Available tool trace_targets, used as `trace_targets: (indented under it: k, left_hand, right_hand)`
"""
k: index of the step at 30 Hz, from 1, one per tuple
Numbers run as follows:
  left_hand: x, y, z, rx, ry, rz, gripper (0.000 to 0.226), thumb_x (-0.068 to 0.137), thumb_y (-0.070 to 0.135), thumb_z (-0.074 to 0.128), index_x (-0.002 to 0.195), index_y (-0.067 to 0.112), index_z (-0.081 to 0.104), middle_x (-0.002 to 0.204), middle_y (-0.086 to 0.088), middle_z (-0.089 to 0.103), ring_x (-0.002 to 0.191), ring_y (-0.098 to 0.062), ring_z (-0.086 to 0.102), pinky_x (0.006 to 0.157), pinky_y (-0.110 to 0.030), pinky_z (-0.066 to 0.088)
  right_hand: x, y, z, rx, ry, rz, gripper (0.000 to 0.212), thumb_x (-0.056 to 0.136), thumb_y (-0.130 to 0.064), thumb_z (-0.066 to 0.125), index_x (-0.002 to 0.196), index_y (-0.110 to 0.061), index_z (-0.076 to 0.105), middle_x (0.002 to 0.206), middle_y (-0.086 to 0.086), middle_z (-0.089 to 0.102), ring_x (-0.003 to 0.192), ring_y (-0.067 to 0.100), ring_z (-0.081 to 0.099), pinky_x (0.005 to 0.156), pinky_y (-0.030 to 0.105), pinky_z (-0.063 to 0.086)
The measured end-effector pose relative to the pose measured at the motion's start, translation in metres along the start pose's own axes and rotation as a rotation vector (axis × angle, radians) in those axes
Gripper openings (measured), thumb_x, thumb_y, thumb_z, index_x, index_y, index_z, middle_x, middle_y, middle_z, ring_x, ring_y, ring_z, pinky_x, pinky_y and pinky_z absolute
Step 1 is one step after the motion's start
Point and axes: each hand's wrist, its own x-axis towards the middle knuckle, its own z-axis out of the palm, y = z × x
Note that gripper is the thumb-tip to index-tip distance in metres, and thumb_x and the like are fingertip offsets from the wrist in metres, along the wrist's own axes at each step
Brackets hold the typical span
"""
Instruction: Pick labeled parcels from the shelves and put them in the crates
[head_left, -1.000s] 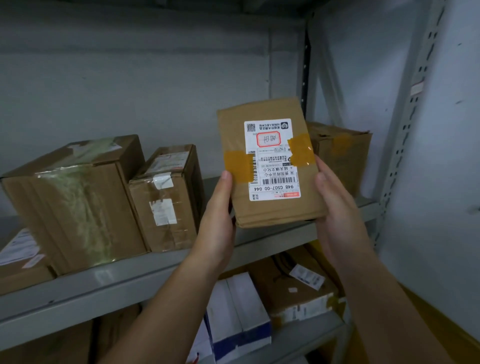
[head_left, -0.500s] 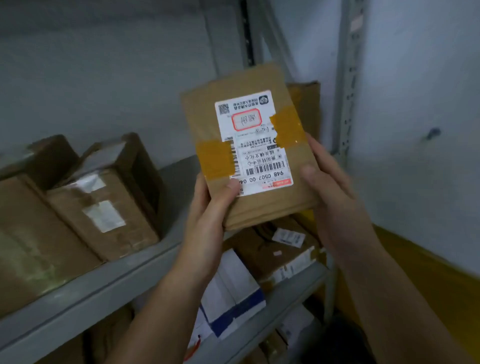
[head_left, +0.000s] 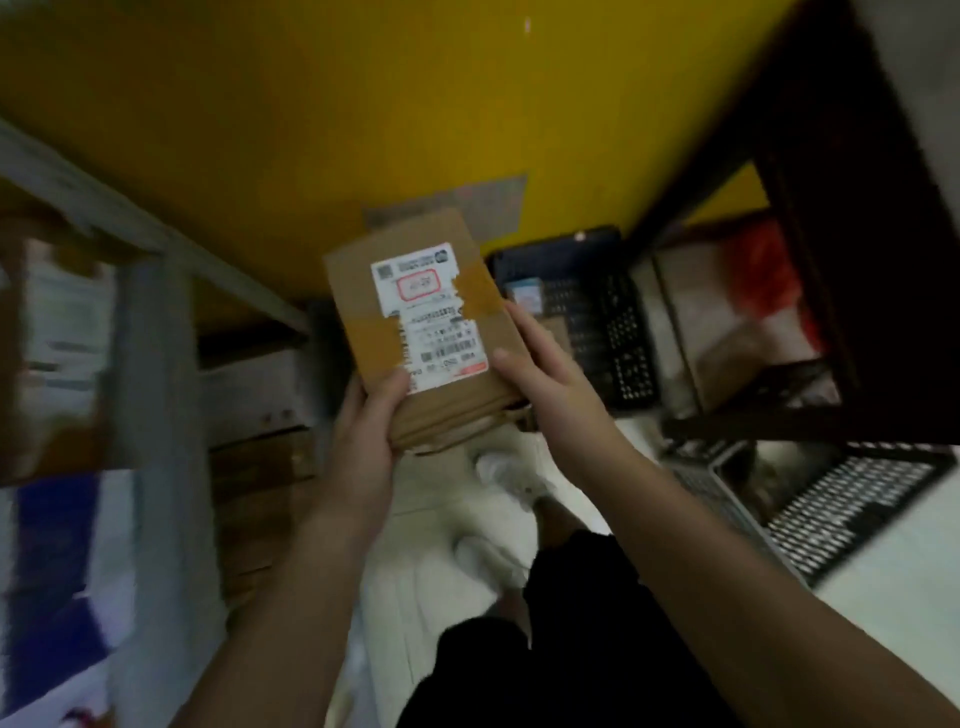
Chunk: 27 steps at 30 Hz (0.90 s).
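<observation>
I hold a flat brown cardboard parcel (head_left: 415, 322) with a white shipping label and tan tape in front of me, label facing up. My left hand (head_left: 363, 431) grips its lower left corner with the thumb on top. My right hand (head_left: 545, 374) grips its right edge, fingers curled round it. A dark perforated crate (head_left: 613, 332) stands on the floor just behind and to the right of the parcel, with a few items inside. A second dark crate (head_left: 831, 504) lies at the right, nearer to me.
A grey metal shelf frame (head_left: 150, 322) with boxes (head_left: 260, 467) stands at my left. A dark shelf unit (head_left: 810, 291) holding a bagged item with red on it is at the right. A yellow wall band (head_left: 311, 130) runs behind. My legs and white shoes (head_left: 509, 478) are below.
The view has swung down and to the right, away from the upper shelves to the floor and crates. Both hands still hold the parcel, carried lower and away from the shelf.
</observation>
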Motion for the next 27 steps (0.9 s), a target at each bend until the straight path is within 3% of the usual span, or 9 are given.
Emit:
trace_targets:
  k: [3, 6, 10, 13, 14, 17, 21, 25, 27]
  left_hand:
    - [0.025, -0.081, 0.044, 0.04, -0.099, -0.157, 0.046, 0.094, 0.039, 0.069, 0.139, 0.029, 0.068, 0.128, 0.004, 0.078, 0.118, -0.022, 0.074, 0.101, -0.046, 0.058]
    - [0.053, -0.152, 0.079, 0.076, -0.176, -0.281, 0.033, 0.103, 0.037, 0.065, 0.136, 0.033, 0.068, 0.125, 0.007, 0.079, 0.117, -0.019, 0.074, 0.108, -0.048, 0.055]
    - [0.12, -0.226, 0.118, 0.123, -0.275, -0.396, 0.033, 0.108, 0.038, 0.057, 0.14, 0.036, 0.064, 0.123, 0.014, 0.079, 0.114, -0.009, 0.074, 0.099, -0.03, 0.06]
    - [0.205, -0.276, 0.15, 0.146, -0.288, -0.375, 0.034, 0.111, 0.029, 0.055, 0.145, 0.032, 0.059, 0.123, 0.015, 0.077, 0.099, 0.006, 0.075, 0.086, -0.014, 0.06]
    - [0.236, -0.291, 0.161, 0.152, -0.266, -0.366, 0.033, 0.111, 0.028, 0.055, 0.143, 0.032, 0.059, 0.12, 0.015, 0.075, 0.095, 0.005, 0.076, 0.083, -0.015, 0.061]
    - [0.319, -0.335, 0.191, 0.289, -0.132, -0.311, 0.034, 0.11, 0.038, 0.055, 0.143, 0.031, 0.06, 0.127, 0.007, 0.072, 0.111, -0.017, 0.072, 0.099, -0.041, 0.06]
    - [0.393, -0.384, 0.207, 0.575, 0.103, -0.248, 0.03, 0.109, 0.033, 0.058, 0.134, 0.016, 0.06, 0.127, -0.006, 0.07, 0.092, -0.018, 0.065, 0.065, -0.024, 0.048]
    - [0.424, -0.409, 0.212, 0.942, 0.126, -0.181, 0.037, 0.105, 0.029, 0.067, 0.131, 0.004, 0.058, 0.128, -0.014, 0.069, 0.114, -0.032, 0.07, 0.076, -0.035, 0.049]
    - [0.43, -0.412, 0.213, 1.035, 0.101, -0.185, 0.038, 0.105, 0.027, 0.067, 0.132, 0.002, 0.056, 0.128, -0.015, 0.07, 0.113, -0.032, 0.071, 0.073, -0.034, 0.051]
  right_hand:
    - [0.0, 0.073, -0.064, -0.007, 0.172, 0.152, 0.049, 0.102, -0.029, 0.065, 0.148, -0.04, 0.056, 0.138, -0.015, 0.069, 0.122, 0.003, 0.067, 0.09, 0.023, 0.052]
    - [0.014, 0.131, -0.113, -0.011, 0.284, 0.249, 0.043, 0.101, -0.036, 0.065, 0.142, -0.05, 0.06, 0.135, -0.016, 0.07, 0.125, 0.008, 0.066, 0.097, 0.031, 0.053]
    - [0.063, 0.2, -0.171, -0.074, 0.327, 0.291, 0.039, 0.102, -0.042, 0.063, 0.139, -0.055, 0.06, 0.131, -0.015, 0.073, 0.122, 0.011, 0.068, 0.109, 0.048, 0.053]
    - [0.138, 0.253, -0.217, -0.066, 0.296, 0.273, 0.041, 0.1, -0.035, 0.066, 0.136, -0.054, 0.062, 0.133, -0.008, 0.073, 0.124, 0.018, 0.069, 0.109, 0.05, 0.052]
    - [0.168, 0.272, -0.232, -0.073, 0.273, 0.257, 0.043, 0.101, -0.03, 0.065, 0.14, -0.049, 0.06, 0.135, -0.005, 0.073, 0.125, 0.021, 0.069, 0.108, 0.051, 0.053]
    - [0.259, 0.323, -0.263, -0.108, 0.22, 0.239, 0.045, 0.105, -0.016, 0.059, 0.145, -0.038, 0.057, 0.129, -0.004, 0.076, 0.118, 0.019, 0.073, 0.1, 0.046, 0.059]
    - [0.352, 0.393, -0.272, -0.207, 0.121, 0.28, 0.048, 0.103, -0.016, 0.059, 0.148, -0.033, 0.055, 0.128, -0.004, 0.076, 0.116, 0.018, 0.074, 0.102, 0.045, 0.059]
    - [0.379, 0.446, -0.277, -0.266, 0.15, 0.291, 0.063, 0.098, -0.02, 0.055, 0.157, -0.038, 0.043, 0.139, -0.006, 0.07, 0.126, 0.018, 0.068, 0.11, 0.047, 0.054]
    - [0.375, 0.451, -0.276, -0.314, 0.172, 0.275, 0.062, 0.1, -0.027, 0.054, 0.159, -0.04, 0.039, 0.141, -0.008, 0.067, 0.129, 0.015, 0.065, 0.113, 0.045, 0.052]
